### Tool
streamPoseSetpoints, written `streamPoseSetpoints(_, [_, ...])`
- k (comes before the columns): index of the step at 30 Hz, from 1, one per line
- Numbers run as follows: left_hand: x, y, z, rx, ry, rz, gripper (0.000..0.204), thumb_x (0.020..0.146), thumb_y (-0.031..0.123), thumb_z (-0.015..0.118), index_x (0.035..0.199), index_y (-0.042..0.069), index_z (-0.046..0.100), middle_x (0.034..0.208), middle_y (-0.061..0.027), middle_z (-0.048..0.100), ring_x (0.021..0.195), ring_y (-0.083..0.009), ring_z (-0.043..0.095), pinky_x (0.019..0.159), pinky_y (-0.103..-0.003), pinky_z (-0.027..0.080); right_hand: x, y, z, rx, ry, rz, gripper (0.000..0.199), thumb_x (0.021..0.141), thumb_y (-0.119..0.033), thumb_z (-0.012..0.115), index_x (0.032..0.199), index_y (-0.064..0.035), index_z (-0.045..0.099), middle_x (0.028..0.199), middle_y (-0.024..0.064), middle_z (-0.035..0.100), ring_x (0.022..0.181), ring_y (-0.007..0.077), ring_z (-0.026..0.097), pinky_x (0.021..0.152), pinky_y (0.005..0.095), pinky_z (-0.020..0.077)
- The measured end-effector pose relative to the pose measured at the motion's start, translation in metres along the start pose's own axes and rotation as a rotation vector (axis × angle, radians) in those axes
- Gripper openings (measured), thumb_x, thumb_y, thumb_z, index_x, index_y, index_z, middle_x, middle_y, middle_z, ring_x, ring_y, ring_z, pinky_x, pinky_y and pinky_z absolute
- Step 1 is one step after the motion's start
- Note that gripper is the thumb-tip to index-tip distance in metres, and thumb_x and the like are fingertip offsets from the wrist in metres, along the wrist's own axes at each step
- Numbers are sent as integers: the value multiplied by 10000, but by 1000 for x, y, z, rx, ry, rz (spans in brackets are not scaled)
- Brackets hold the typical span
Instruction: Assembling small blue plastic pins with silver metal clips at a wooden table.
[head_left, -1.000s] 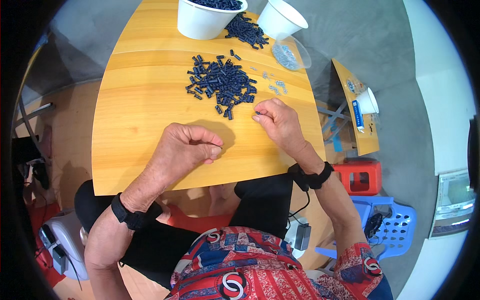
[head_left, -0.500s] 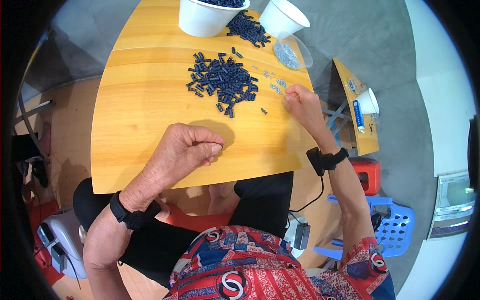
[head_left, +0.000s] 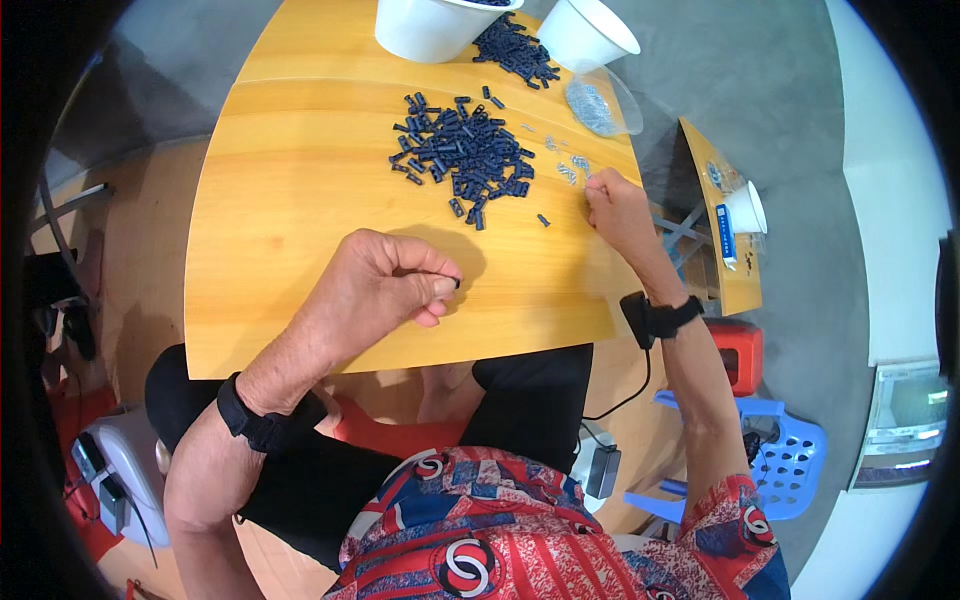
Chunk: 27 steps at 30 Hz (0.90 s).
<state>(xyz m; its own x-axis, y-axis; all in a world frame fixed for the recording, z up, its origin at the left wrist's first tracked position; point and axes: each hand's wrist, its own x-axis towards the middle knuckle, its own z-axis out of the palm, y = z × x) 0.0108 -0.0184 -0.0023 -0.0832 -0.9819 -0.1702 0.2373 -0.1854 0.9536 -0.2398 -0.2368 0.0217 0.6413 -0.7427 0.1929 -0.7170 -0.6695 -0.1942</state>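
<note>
My left hand point(head_left: 385, 285) is over the near part of the wooden table point(head_left: 270, 250), thumb and forefinger pinched on a small black plastic piece point(head_left: 457, 284). Only the tip of that piece shows. At the table's right side, my right hand point(head_left: 617, 207) has its fingers closed beside a scatter of small silver metal parts point(head_left: 568, 174). Whatever its fingertips hold is too small to make out. Between and beyond the hands lies a heap of short black plastic pieces point(head_left: 465, 150). One loose black piece point(head_left: 543, 220) sits apart, left of my right hand.
At the far edge stand a white tub point(head_left: 425, 35) filled with black pieces, a second heap point(head_left: 515, 50), another white tub point(head_left: 585, 35) and a clear bowl point(head_left: 598, 105) of silver parts. A side table point(head_left: 735, 270), a blue plastic chair point(head_left: 790, 460) and a red stool point(head_left: 740, 358) are to the right.
The view has shifted slightly, so the table items sit a little further right and higher. Both hands keep their closed poses; more of the black piece shows at the left fingertips.
</note>
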Motion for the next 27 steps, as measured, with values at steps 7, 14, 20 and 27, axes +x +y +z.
streamPoseSetpoints(7, [-1, 10, 1, -139, 24, -69, 133, 842, 74, 630, 936, -17, 650, 777, -78, 660, 662, -116, 635, 627, -243, 549, -42, -69, -22, 1246, -230, 538, 86, 867, -61, 558, 931, -13, 588, 834, 80, 628, 632, 117, 600, 546, 235, 505])
streamPoseSetpoints(14, [1, 7, 3, -214, 2, -70, 150, 839, 94, 638, 945, -11, 651, 790, -89, 666, 658, -123, 638, 625, -239, 547, -52, -127, -18, 1392, -332, 377, 118, 868, -56, 558, 973, -10, 583, 827, 80, 627, 626, 106, 595, 545, 232, 503])
streamPoseSetpoints(20, [-5, 5, -2, -227, 12, -53, 155, 838, 98, 638, 948, -11, 652, 794, -86, 668, 662, -119, 637, 632, -237, 546, -53, -152, -16, 1388, -364, 310, 124, 881, -52, 541, 986, -4, 586, 809, 52, 615, 625, 86, 571, 565, 222, 488])
streamPoseSetpoints(27, [-9, 9, -6, -227, -2, -21, 171, 841, 107, 636, 967, -8, 653, 813, -81, 671, 670, -112, 636, 636, -235, 546, -54, -163, -7, 1374, -381, 313, 167, 888, -53, 530, 1030, 13, 587, 814, 25, 604, 643, 69, 556, 588, 211, 476])
